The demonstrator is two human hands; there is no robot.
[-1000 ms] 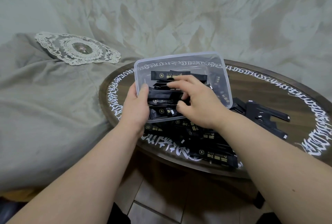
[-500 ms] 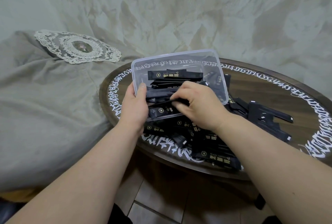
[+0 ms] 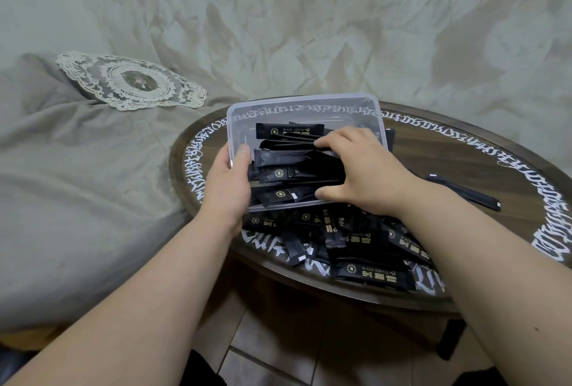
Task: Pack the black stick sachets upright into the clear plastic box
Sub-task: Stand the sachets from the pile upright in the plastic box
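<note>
While the left hand point(image 3: 227, 187) holds the clear plastic box point(image 3: 305, 107) by its left wall, thumb hooked over the rim and fingers curled round the outside, the box sits tilted toward the person above the round bench point(image 3: 464, 162). Right hand point(image 3: 362, 170) is inside the box, fingers spread and lightly bent over the packed sachets point(image 3: 289, 131), pressing them down or squaring them up; can't tell if it's pinching one, looks more like a flat press, nothing clearly clamped. Progress, my read: roughly a third to half. Box holds a decent bundle, mostly stacked on edge along its length, a few skewed, with bare space near the far wall. Plenty left: a big loose pile of sachets point(image 3: 356, 240) lies on the bench directly below the box and under the right wrist, plus one stray sachet point(image 3: 464, 193) further right, well apart from both hands. Loose pile is close to the right hand, just beneath it.
</note>
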